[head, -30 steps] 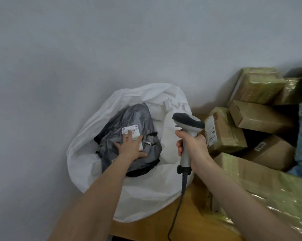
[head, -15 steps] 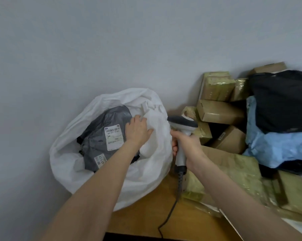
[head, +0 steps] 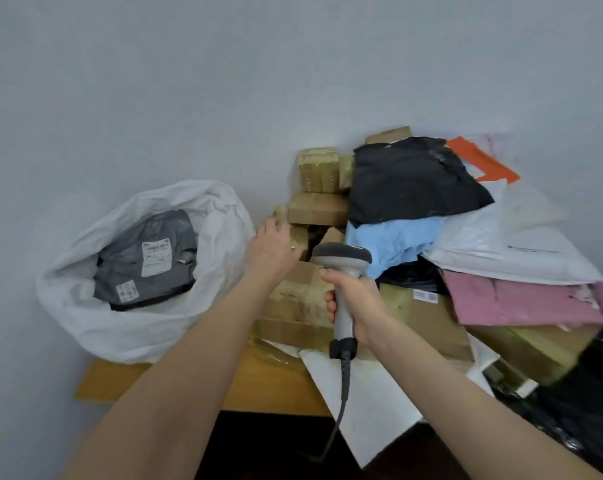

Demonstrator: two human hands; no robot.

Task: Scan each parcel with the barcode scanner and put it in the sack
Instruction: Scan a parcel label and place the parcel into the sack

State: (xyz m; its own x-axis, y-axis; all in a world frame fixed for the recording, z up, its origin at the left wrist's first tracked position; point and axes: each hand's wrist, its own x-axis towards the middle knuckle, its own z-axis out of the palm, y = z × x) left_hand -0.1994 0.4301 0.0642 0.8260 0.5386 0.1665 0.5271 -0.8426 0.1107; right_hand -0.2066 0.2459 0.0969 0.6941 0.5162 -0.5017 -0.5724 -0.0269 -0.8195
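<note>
A white sack point(head: 137, 317) stands open at the table's left end, against the wall. Inside it lies a grey plastic parcel point(head: 147, 261) with white labels facing up. My left hand point(head: 270, 249) is out of the sack, to its right, fingers stretched over a small tape-wrapped cardboard box point(head: 298, 237) at the edge of the parcel pile. My right hand point(head: 357, 303) grips the handle of the grey barcode scanner point(head: 341, 259), head pointing away from me, above the flat boxes. Its cable hangs down past the table edge.
Parcels are piled on the right: cardboard boxes point(head: 319, 209) against the wall, a black bag point(head: 411, 181), a blue bag point(head: 390, 240), a white mailer point(head: 508, 247), a pink mailer point(head: 522, 303) and flat taped boxes point(head: 293, 306). The wooden table point(head: 269, 382) shows bare in front.
My left hand left the grey parcel in the sack, drew out over the sack's rim and moved right to the boxes. The view swung right, and my right hand still holds the scanner.
</note>
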